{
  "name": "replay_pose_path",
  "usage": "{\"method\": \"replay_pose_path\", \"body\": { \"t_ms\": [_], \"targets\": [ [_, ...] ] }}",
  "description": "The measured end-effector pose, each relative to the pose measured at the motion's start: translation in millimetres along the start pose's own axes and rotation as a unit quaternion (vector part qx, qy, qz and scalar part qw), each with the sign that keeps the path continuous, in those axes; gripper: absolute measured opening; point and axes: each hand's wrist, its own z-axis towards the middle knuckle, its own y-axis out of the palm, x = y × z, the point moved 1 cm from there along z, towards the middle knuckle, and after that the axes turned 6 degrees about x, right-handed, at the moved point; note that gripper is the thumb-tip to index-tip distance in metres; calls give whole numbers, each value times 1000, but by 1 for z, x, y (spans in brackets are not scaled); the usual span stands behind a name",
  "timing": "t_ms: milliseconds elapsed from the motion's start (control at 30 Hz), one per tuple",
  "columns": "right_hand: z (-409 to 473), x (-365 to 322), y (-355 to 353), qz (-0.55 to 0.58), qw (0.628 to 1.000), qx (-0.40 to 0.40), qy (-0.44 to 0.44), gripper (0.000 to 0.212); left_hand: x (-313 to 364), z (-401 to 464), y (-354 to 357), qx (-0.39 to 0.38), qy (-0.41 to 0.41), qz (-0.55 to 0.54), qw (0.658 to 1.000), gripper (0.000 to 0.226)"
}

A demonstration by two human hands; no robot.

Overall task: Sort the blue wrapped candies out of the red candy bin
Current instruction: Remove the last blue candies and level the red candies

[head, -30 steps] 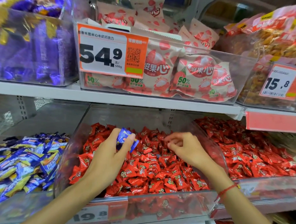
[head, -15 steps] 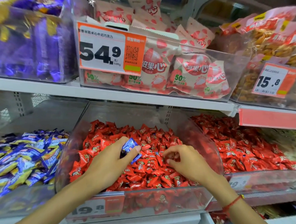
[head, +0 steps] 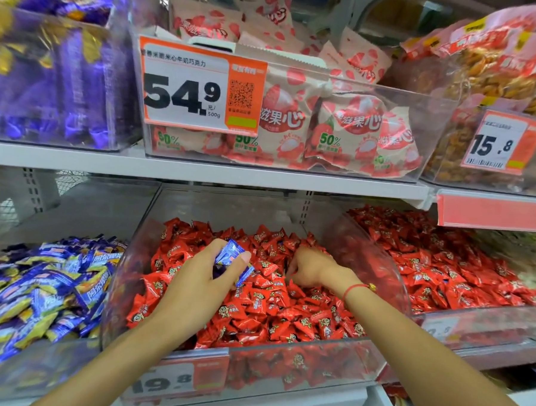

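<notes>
A clear plastic bin (head: 284, 348) on the lower shelf is full of red wrapped candies (head: 264, 308). Over its left half, my left hand (head: 197, 283) grips blue wrapped candies (head: 231, 260) between thumb and fingers. My right hand (head: 311, 267) reaches down into the red pile near the middle, fingers curled and tips buried among the wrappers; whether it holds anything I cannot see. A red string bracelet sits on that wrist.
A bin of blue and yellow wrapped candies (head: 38, 287) stands to the left. Another bin of red candies (head: 449, 268) stands to the right. The upper shelf (head: 200, 171) hangs close above, with bins of pink bags, purple sweets and snacks.
My right hand has gone from hovering above the red pile down into it, fingers digging in. My left hand has kept hold of the blue candies and stayed over the bin's left half.
</notes>
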Motion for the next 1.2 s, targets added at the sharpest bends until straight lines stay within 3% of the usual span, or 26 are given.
{"method": "replay_pose_path", "body": {
  "t_ms": [133,233,367,533,667,733,900,1200],
  "targets": [
    [-26,8,-18,156,985,79,1,6,0,1,0,6,1,-5,1000,52],
    [-54,3,-39,319,936,143,-35,13,-1,3,0,15,0,-16,1000,48],
    [-71,-10,-43,375,918,125,-38,11,-1,3,1,4,-8,-22,1000,41],
    [-74,-23,-36,483,866,125,-35,9,-5,7,3,-21,-15,-66,997,45],
    [-79,-46,-33,445,878,146,-99,15,-6,9,4,-19,-12,-88,996,50],
    [-81,-53,-33,439,880,139,-116,16,-5,8,3,-12,-15,-97,995,38],
    [-80,-49,-34,400,887,217,-71,6,-4,7,4,-30,7,-72,997,20],
    [-63,23,-50,340,918,203,27,12,-10,7,1,21,35,-41,998,17]
  ]
}}
